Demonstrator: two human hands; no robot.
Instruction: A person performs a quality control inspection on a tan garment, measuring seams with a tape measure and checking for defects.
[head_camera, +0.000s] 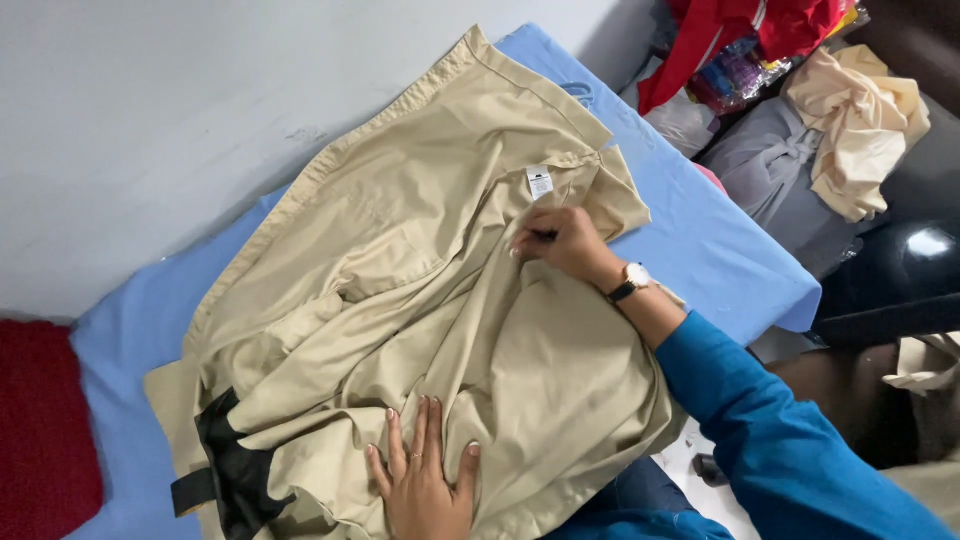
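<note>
One beige jacket (420, 300) with black trim lies spread across a blue-covered tabletop (700, 240). At the near edge, the left hand (425, 480) presses flat on the fabric, fingers (415, 430) slightly apart. Farther, to the right, the right hand (565, 242), one wristwatch (630, 282) on its wrist, has its fingers together, pinching the cloth near the single white label (540, 182). At far right, one cream garment (860, 120) tops a heap of clothes.
</note>
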